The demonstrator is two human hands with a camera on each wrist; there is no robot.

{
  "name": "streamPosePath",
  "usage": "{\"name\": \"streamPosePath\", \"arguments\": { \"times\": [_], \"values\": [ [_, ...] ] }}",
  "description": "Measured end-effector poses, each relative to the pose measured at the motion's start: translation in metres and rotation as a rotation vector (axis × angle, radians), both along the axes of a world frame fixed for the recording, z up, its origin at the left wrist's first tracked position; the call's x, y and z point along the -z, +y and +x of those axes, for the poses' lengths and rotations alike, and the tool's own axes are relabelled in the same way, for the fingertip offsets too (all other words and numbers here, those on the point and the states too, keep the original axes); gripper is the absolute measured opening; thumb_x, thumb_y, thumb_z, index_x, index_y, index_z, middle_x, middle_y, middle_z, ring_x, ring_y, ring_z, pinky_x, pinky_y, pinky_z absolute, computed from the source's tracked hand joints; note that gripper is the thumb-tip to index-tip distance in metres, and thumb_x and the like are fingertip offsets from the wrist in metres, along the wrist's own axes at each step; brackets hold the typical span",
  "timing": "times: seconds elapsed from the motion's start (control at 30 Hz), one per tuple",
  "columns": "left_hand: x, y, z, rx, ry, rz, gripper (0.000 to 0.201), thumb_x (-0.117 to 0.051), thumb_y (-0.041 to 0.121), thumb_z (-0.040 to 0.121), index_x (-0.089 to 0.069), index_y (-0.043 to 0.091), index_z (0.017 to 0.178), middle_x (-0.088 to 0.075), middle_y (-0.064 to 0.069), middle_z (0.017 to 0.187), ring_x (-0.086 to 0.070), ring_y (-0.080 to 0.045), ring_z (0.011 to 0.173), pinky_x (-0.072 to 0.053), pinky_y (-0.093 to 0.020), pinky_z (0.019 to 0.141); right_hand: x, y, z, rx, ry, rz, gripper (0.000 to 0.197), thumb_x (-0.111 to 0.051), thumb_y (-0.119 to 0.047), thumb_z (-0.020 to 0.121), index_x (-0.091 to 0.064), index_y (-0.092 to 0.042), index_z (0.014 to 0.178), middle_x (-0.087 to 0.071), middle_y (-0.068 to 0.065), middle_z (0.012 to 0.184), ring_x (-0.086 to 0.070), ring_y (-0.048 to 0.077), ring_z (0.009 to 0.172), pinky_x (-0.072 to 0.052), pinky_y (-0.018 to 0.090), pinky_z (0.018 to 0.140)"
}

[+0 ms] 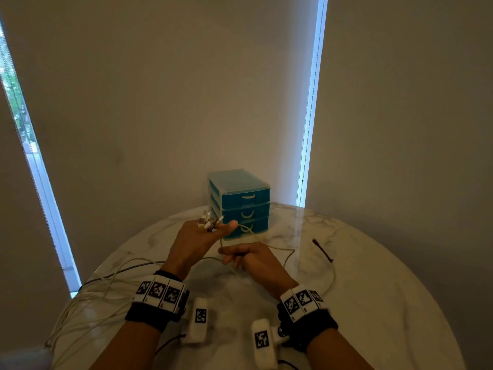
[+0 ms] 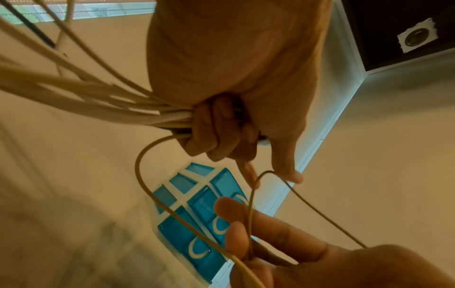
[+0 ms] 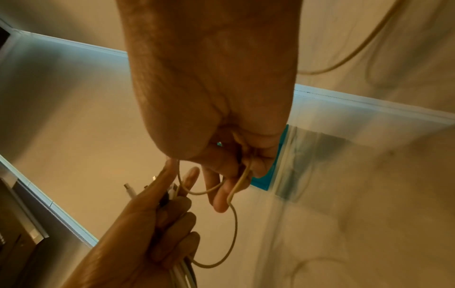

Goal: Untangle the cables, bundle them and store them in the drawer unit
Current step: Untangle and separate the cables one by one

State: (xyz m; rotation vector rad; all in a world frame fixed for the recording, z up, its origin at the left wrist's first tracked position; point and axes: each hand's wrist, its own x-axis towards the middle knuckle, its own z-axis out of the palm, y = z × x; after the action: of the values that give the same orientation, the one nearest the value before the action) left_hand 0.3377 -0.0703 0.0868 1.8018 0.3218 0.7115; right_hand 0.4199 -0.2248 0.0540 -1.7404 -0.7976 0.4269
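Note:
My left hand (image 1: pixel 205 236) is raised over the table and grips a bunch of white cables (image 2: pixel 103 101) near their plug ends (image 1: pixel 209 222), which stick up past its fingers (image 2: pixel 216 130). The cables trail off the table's left edge (image 1: pixel 80 303). My right hand (image 1: pixel 245 256) sits just right of it and pinches one thin beige cable (image 2: pixel 248 214); that cable loops between both hands (image 3: pixel 231 224). The blue drawer unit (image 1: pixel 240 201) stands behind the hands with its three drawers closed.
A dark cable tie (image 1: pixel 322 251) lies on the marble table (image 1: pixel 373 303) to the right. A slack run of the beige cable (image 1: pixel 330 273) curves near it. Wall and window blinds stand close behind the drawer unit.

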Motion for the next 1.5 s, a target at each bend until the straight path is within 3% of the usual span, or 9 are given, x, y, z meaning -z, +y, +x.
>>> {"name": "streamPosePath", "arguments": {
  "times": [0.13, 0.33, 0.53, 0.67, 0.97, 1.07, 1.17, 1.23, 1.5],
  "values": [
    [0.002, 0.005, 0.003, -0.040, 0.017, 0.091, 0.023, -0.087, 0.048, 0.085, -0.084, 0.025, 0.083, -0.080, 0.009, 0.077, -0.070, 0.000, 0.070, -0.050, -0.030, 0.069, -0.003, -0.001, -0.002, -0.021, 0.043, 0.003, 0.042, -0.051, 0.007, 0.094, -0.077, -0.007, 0.124, -0.081, 0.001, 0.104, -0.069, -0.007, 0.077, -0.048, 0.009, 0.067],
    [0.001, 0.011, 0.000, -0.179, -0.037, -0.041, 0.034, -0.081, 0.050, 0.089, -0.082, 0.018, 0.082, -0.072, 0.003, 0.067, -0.058, -0.014, 0.070, -0.044, -0.035, 0.065, -0.010, -0.010, 0.017, -0.014, 0.596, 0.621, 0.051, -0.066, -0.053, 0.098, -0.060, -0.026, 0.140, -0.072, 0.000, 0.137, -0.065, 0.017, 0.131, -0.047, 0.045, 0.114],
    [0.000, 0.006, 0.001, -0.032, 0.164, 0.055, 0.024, -0.083, 0.043, 0.090, -0.078, 0.024, 0.076, -0.066, 0.019, 0.056, -0.059, -0.001, 0.060, -0.041, -0.026, 0.059, -0.003, -0.042, 0.056, 0.266, 0.959, 1.052, 0.042, -0.048, -0.017, 0.111, -0.052, -0.005, 0.151, -0.075, 0.011, 0.121, -0.070, 0.021, 0.113, -0.055, 0.038, 0.101],
    [-0.005, -0.001, -0.003, -0.022, 0.151, 0.064, 0.039, -0.073, 0.059, 0.093, -0.081, 0.021, 0.085, -0.065, 0.024, 0.054, -0.058, 0.007, 0.053, -0.041, -0.021, 0.057, -0.003, -0.038, 0.057, 0.496, 0.784, 0.925, 0.033, -0.047, -0.003, 0.107, -0.060, -0.007, 0.137, -0.054, 0.000, 0.073, -0.045, 0.010, 0.056, -0.045, 0.028, 0.063],
    [-0.015, 0.009, -0.007, -0.354, -0.400, -0.114, 0.056, -0.075, 0.048, 0.097, -0.059, 0.002, 0.069, -0.048, 0.002, 0.058, -0.044, -0.015, 0.060, -0.042, -0.034, 0.064, -0.041, -0.017, 0.043, 0.976, 0.447, 1.084, 0.025, -0.035, -0.011, 0.111, -0.047, -0.010, 0.133, -0.069, 0.011, 0.092, -0.061, 0.017, 0.057, -0.055, 0.032, 0.061],
    [-0.014, 0.009, -0.008, -0.421, -0.601, -0.057, 0.056, -0.074, 0.042, 0.099, -0.057, -0.002, 0.069, -0.049, -0.002, 0.058, -0.045, -0.017, 0.057, -0.042, -0.036, 0.060, -0.075, 0.037, 0.019, 0.589, 0.151, 0.856, 0.017, -0.040, -0.013, 0.112, -0.052, -0.017, 0.124, -0.074, 0.006, 0.093, -0.069, 0.015, 0.064, -0.059, 0.031, 0.067],
    [-0.013, 0.008, -0.016, -0.495, -0.743, 0.021, 0.047, -0.071, 0.038, 0.099, -0.060, 0.005, 0.067, -0.055, -0.006, 0.058, -0.051, -0.016, 0.055, -0.044, -0.033, 0.057, -0.095, 0.092, -0.010, -0.132, -0.309, 0.138, 0.023, -0.057, -0.022, 0.109, -0.072, -0.017, 0.126, -0.078, 0.004, 0.118, -0.074, 0.017, 0.105, -0.060, 0.035, 0.095],
    [-0.015, 0.008, -0.020, -0.522, -0.777, 0.047, 0.043, -0.070, 0.031, 0.102, -0.059, 0.007, 0.068, -0.056, -0.006, 0.059, -0.052, -0.012, 0.054, -0.044, -0.028, 0.057, -0.088, 0.106, -0.008, -0.110, -0.519, 0.031, 0.029, -0.058, -0.033, 0.108, -0.076, -0.022, 0.127, -0.076, -0.002, 0.128, -0.068, 0.012, 0.118, -0.051, 0.028, 0.103],
    [-0.010, 0.010, -0.010, -0.274, -0.118, 0.054, 0.043, -0.075, 0.045, 0.097, -0.063, 0.018, 0.066, -0.060, 0.000, 0.060, -0.050, -0.012, 0.059, -0.043, -0.035, 0.065, -0.018, 0.025, 0.013, 0.146, 0.021, 0.369, 0.018, -0.066, -0.026, 0.105, -0.077, -0.014, 0.113, -0.082, 0.001, 0.100, -0.076, 0.025, 0.101, -0.064, 0.030, 0.078]
  ]
}}
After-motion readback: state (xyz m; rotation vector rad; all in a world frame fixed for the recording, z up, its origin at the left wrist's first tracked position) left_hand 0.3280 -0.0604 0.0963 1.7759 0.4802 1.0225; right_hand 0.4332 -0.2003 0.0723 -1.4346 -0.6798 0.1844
